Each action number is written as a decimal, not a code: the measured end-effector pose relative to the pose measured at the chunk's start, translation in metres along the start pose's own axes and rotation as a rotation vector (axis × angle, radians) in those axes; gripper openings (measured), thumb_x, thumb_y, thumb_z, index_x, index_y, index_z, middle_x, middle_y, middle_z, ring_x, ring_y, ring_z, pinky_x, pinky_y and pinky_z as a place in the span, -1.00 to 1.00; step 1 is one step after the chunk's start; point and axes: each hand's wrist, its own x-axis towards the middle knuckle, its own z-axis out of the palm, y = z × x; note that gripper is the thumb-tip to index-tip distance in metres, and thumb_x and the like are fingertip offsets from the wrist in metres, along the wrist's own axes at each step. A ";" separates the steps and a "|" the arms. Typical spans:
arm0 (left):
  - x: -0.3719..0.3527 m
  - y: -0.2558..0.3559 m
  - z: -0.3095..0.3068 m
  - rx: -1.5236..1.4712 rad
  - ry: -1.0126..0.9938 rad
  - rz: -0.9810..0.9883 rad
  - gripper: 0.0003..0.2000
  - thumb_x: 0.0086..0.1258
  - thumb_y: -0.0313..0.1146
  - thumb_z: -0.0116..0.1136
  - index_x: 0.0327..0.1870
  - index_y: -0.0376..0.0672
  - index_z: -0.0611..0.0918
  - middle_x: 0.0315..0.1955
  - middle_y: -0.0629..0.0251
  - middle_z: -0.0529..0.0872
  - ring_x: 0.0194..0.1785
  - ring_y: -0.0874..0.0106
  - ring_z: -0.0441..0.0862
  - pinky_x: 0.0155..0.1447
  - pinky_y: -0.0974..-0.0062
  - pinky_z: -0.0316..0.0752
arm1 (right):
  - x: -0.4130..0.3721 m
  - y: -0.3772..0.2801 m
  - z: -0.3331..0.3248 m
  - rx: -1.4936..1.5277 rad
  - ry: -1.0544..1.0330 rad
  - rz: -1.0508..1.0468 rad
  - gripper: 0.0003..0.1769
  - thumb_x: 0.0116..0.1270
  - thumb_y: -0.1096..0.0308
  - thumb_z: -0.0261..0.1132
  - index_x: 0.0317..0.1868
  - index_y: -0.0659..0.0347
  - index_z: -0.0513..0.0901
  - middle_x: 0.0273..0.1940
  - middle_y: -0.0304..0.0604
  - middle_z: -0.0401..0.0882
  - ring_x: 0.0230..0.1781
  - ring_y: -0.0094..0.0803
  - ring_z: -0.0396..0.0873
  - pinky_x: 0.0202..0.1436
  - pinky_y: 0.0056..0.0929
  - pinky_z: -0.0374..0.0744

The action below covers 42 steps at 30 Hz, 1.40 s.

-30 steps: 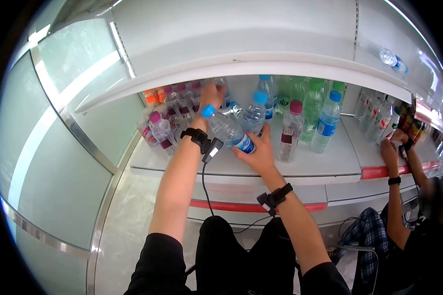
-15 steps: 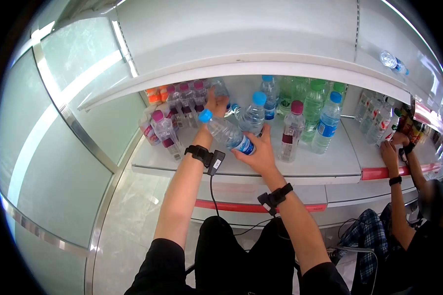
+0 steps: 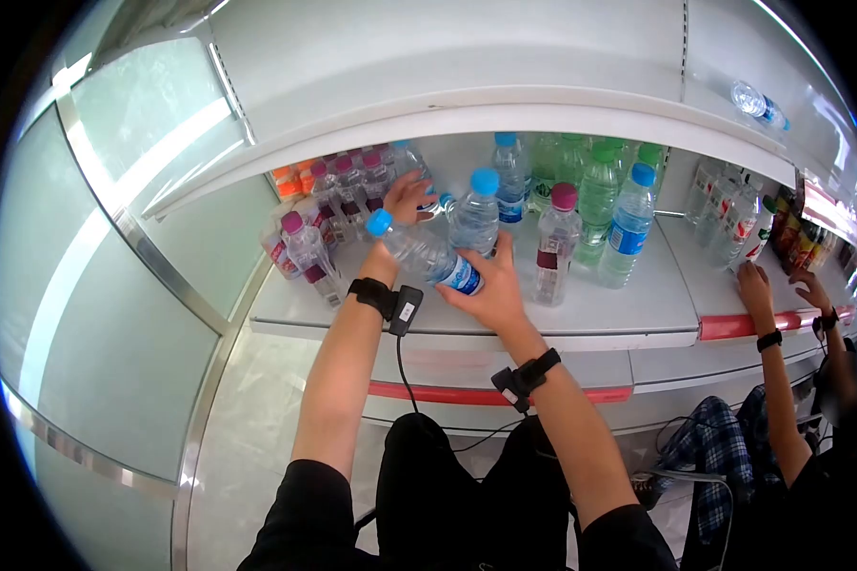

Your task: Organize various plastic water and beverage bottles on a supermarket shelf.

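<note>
My right hand [image 3: 490,293] is wrapped round the lower, labelled end of a clear water bottle [image 3: 419,252], which leans left with its blue cap up. Deeper on the shelf, my left hand [image 3: 409,198] has its fingers apart beside a blue-capped bottle [image 3: 408,160] at the back. That bottle is partly hidden by the hand. Just beyond the held bottle stands another blue-capped water bottle [image 3: 474,214]. A small blue cap [image 3: 446,201] shows near my left fingers; its bottle is mostly hidden.
Purple-capped bottles [image 3: 312,255] fill the left side, and one purple-capped bottle [image 3: 555,247] stands right of my hand. Green bottles [image 3: 597,200] and a blue-labelled bottle [image 3: 628,228] are farther right. The upper shelf edge [image 3: 467,109] overhangs. Another person's hands [image 3: 756,290] work at right.
My left hand has opened and drawn slightly back from the rear bottle, which now stands by the purple-capped row. My right hand still holds its bottle, shifted slightly left.
</note>
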 end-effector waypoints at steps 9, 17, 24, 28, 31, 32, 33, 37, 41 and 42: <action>-0.081 0.027 0.002 -0.188 -0.256 0.036 -0.34 0.48 0.17 0.01 0.40 -0.19 0.40 0.28 0.07 0.55 0.23 0.20 0.60 0.24 0.26 0.52 | -0.001 -0.003 -0.002 0.004 0.007 -0.007 -0.35 -0.16 0.06 0.62 0.00 0.12 0.73 0.26 0.24 0.24 0.26 0.23 0.37 0.28 -0.01 0.48; -0.147 0.002 0.013 -0.070 -0.131 0.302 -0.15 0.16 -0.06 0.50 0.44 -0.21 0.35 0.36 0.14 0.46 0.42 0.29 0.39 0.42 0.21 0.38 | -0.001 -0.001 -0.007 0.176 -0.137 -0.090 -0.42 -0.10 0.06 0.58 -0.05 0.15 0.73 0.31 0.29 0.25 0.26 0.26 0.41 0.26 -0.02 0.50; -0.124 0.049 -0.006 0.104 -0.560 0.156 -0.27 -0.01 -0.29 0.62 0.27 -0.20 0.54 0.32 0.22 0.50 0.38 0.35 0.43 0.39 0.29 0.41 | -0.007 -0.004 -0.006 0.295 -0.286 -0.023 -0.17 0.13 0.00 0.46 0.28 0.33 0.39 0.44 0.28 0.24 0.33 0.30 0.39 0.31 0.02 0.46; -0.136 0.046 -0.005 0.156 -0.337 0.122 -0.33 -0.05 -0.25 0.62 0.16 -0.20 0.61 0.26 0.18 0.55 0.35 0.33 0.47 0.36 0.29 0.41 | -0.004 -0.002 -0.003 0.349 -0.264 -0.023 -0.25 0.29 0.01 0.36 0.29 0.34 0.31 0.37 0.20 0.37 0.28 0.27 0.43 0.33 0.00 0.43; -0.135 0.028 -0.005 0.399 -0.206 0.375 -0.13 0.00 -0.42 0.59 0.38 -0.20 0.30 0.24 0.17 0.47 0.23 0.33 0.55 0.32 0.33 0.49 | -0.004 0.004 -0.003 0.375 -0.165 0.011 -0.38 0.35 0.13 0.31 0.25 0.35 0.35 0.29 0.17 0.44 0.24 0.20 0.44 0.33 -0.04 0.41; -0.139 0.024 -0.003 0.411 -0.038 0.440 -0.26 -0.07 -0.28 0.62 0.19 -0.20 0.48 0.22 0.05 0.45 0.28 0.17 0.47 0.32 0.21 0.43 | -0.004 0.008 -0.002 0.364 -0.173 0.014 -0.38 0.35 0.13 0.31 0.25 0.35 0.35 0.29 0.17 0.44 0.24 0.20 0.44 0.33 -0.04 0.41; -0.145 0.025 0.001 0.421 0.137 0.495 -0.37 -0.13 -0.14 0.65 0.01 -0.19 0.65 0.20 -0.06 0.44 0.33 0.01 0.39 0.32 0.10 0.37 | -0.002 0.011 0.000 0.121 -0.087 -0.011 -0.41 0.34 0.20 0.30 0.25 0.34 0.35 0.26 0.14 0.46 0.24 0.16 0.43 0.32 -0.05 0.40; -0.155 0.036 -0.006 0.755 0.347 0.697 -0.36 -0.15 -0.09 0.67 -0.02 -0.17 0.66 0.24 -0.16 0.34 0.34 -0.13 0.31 0.31 0.01 0.35 | 0.000 0.020 0.013 -0.401 0.021 -0.120 -0.41 0.29 0.29 0.34 0.26 0.30 0.36 0.28 0.08 0.42 0.32 0.08 0.34 0.34 0.02 0.34; -0.146 0.026 -0.015 0.730 0.435 0.698 -0.35 -0.11 -0.04 0.64 0.00 -0.20 0.66 0.34 -0.16 0.24 0.42 -0.11 0.24 0.37 0.04 0.31 | -0.003 0.020 0.019 -0.502 -0.007 -0.037 -0.38 0.25 0.30 0.36 0.28 0.27 0.37 0.37 0.07 0.32 0.38 0.09 0.25 0.36 0.13 0.29; -0.146 0.025 -0.017 0.745 0.432 0.727 -0.39 -0.14 -0.05 0.65 -0.03 -0.11 0.68 0.34 -0.25 0.26 0.40 -0.20 0.26 0.35 -0.01 0.32 | -0.004 0.021 0.021 -0.525 -0.025 -0.038 -0.35 0.23 0.29 0.38 0.29 0.27 0.36 0.39 0.07 0.29 0.40 0.09 0.22 0.37 0.14 0.27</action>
